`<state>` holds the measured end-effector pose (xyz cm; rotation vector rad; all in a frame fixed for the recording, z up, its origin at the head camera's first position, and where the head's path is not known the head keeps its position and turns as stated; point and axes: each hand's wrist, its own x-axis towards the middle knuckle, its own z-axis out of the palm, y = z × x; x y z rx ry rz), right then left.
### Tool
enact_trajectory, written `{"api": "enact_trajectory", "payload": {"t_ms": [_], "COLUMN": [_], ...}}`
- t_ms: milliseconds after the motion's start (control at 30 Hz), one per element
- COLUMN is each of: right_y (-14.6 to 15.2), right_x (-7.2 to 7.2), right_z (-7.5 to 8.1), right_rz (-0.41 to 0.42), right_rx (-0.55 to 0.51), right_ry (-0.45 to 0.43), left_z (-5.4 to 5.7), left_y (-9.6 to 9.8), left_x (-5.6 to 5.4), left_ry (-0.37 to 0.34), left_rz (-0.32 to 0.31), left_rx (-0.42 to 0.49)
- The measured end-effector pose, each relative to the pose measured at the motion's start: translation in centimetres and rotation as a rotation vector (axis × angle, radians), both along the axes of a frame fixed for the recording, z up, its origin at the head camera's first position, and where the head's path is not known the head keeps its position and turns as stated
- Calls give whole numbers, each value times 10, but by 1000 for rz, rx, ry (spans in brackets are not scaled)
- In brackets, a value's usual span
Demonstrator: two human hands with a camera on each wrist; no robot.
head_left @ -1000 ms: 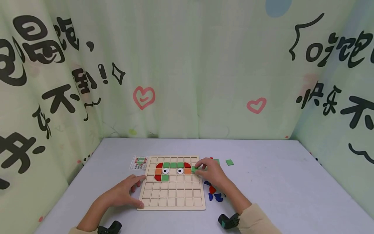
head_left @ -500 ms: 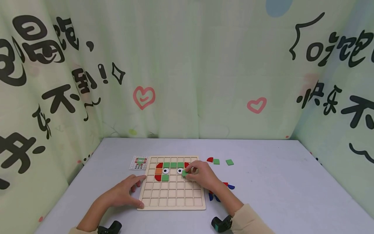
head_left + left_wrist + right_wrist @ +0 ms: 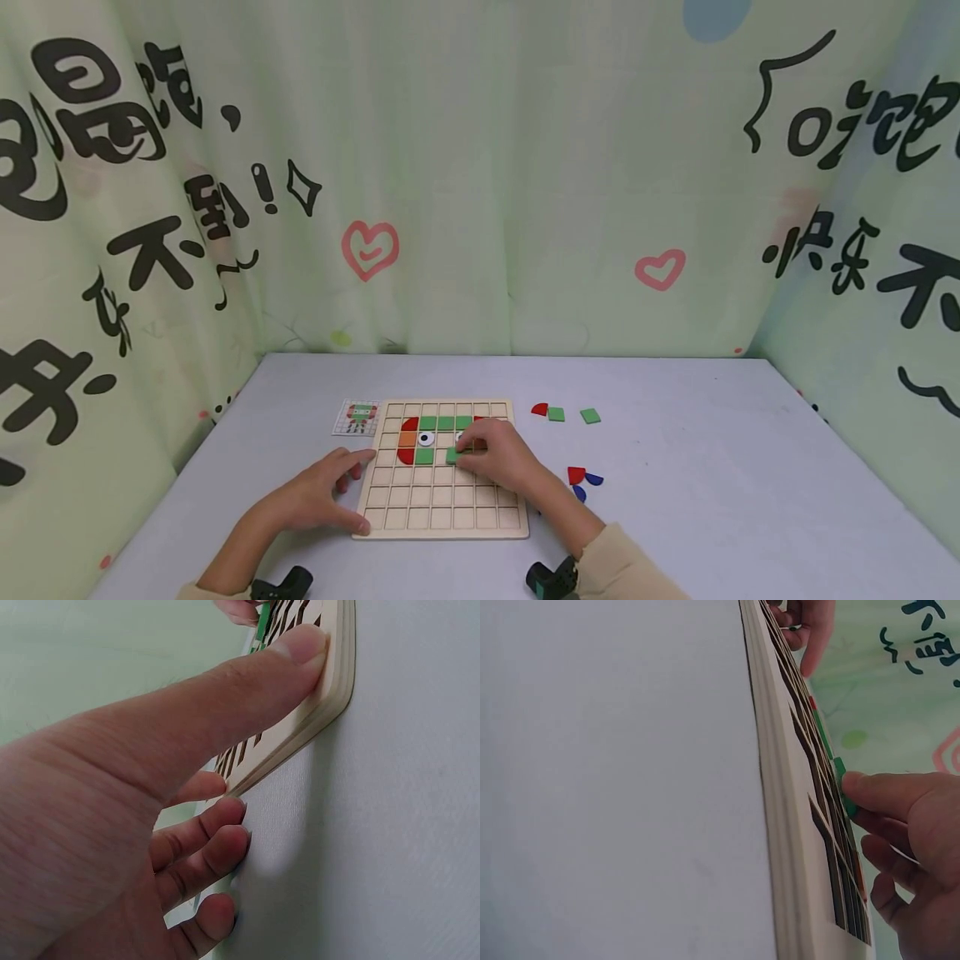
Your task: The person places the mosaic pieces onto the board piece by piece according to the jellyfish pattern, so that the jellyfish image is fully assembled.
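Note:
A wooden grid board [image 3: 420, 519] lies on the table, with red, orange and green pieces and round eye pieces in its upper cells. My right hand [image 3: 498, 452] pinches a green square tile [image 3: 452, 456] between thumb and fingers, over the third row of cells. In the right wrist view that green tile [image 3: 845, 787] stands tilted at the board's surface. My left hand [image 3: 322, 492] spans the board's left edge, its thumb [image 3: 304, 649] resting on the near corner and its index fingertip touching the edge further up. My right hand covers part of the right-hand eye piece.
A small pattern card [image 3: 356, 418] lies by the board's upper left corner. Right of the board are a red quarter-round piece [image 3: 539, 409], green squares [image 3: 590, 416], another red piece [image 3: 576, 475] and blue pieces [image 3: 594, 480]. A printed curtain [image 3: 480, 183] hangs behind the table.
My right hand has moved left across the board with the green tile, from the right edge to the third row, uncovering loose pieces at the right. My left hand has stayed put.

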<state>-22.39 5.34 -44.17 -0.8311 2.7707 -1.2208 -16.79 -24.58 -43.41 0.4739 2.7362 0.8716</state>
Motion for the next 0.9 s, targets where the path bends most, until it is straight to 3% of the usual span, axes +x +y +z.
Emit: {"api": "enact_trajectory", "payload": {"t_ms": [533,900], "right_y": [-19,-8], "right_x": [-4,-5], "right_z": [1,4], "right_rz": [7,15], "right_rx": [81,44], "right_ry": [82,32], "left_z": [2,4], "left_y": [2,2], "left_x": [0,2], "left_ry": [-26,-11], "left_rz": [16,4], "left_rx": [9,12]}}
